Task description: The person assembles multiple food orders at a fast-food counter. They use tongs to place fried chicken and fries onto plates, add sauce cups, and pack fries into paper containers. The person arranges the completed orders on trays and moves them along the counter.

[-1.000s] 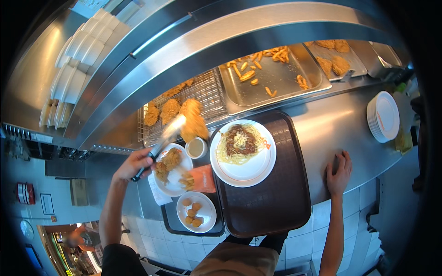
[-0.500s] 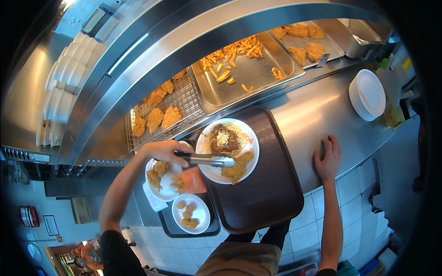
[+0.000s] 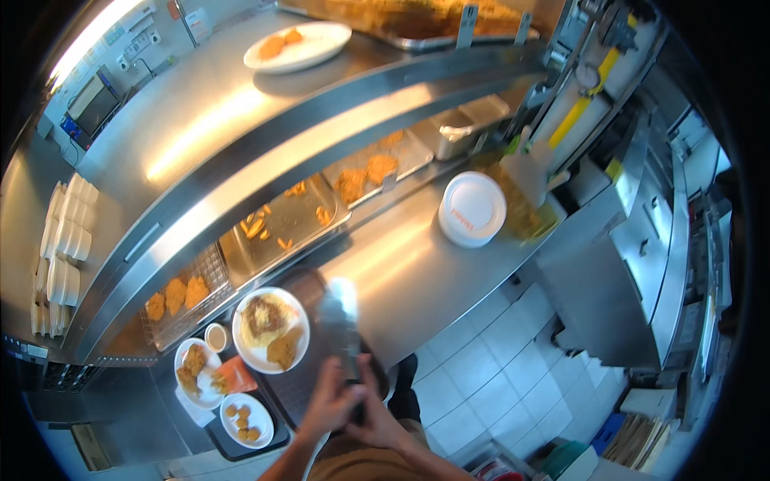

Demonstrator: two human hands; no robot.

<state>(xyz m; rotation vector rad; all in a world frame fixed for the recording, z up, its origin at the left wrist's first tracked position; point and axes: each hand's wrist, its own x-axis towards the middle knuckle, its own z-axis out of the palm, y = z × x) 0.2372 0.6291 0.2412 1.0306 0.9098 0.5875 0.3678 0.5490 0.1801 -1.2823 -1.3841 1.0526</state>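
Note:
Both hands come together over the brown tray point(image 3: 277, 395), low in the head view. My left hand point(image 3: 326, 398) and my right hand point(image 3: 377, 413) close around the dark handle of a pair of tongs point(image 3: 346, 333). The tongs point away from me, and motion blurs their metal end. Left of them, a white plate point(image 3: 302, 355) on the tray carries spaghetti with meat sauce point(image 3: 267, 319) and a piece of fried chicken point(image 3: 284, 348). A darker tray beside it bears a plate of fried chicken point(image 3: 190, 369), a plate of small round fried pieces point(image 3: 242, 422) and a small cup point(image 3: 216, 337).
Behind the trays run a wire rack of fried chicken point(image 3: 177, 297), a pan of fries point(image 3: 277, 230) and another chicken tray point(image 3: 366, 178) under a steel shelf. A stack of white plates point(image 3: 472, 209) stands on the counter at right. White containers point(image 3: 68, 232) are stacked far left.
The tongs have left the chicken on the spaghetti plate and moved right, toward me. My right hand has come off the counter to join my left at the tongs. The view has swung right.

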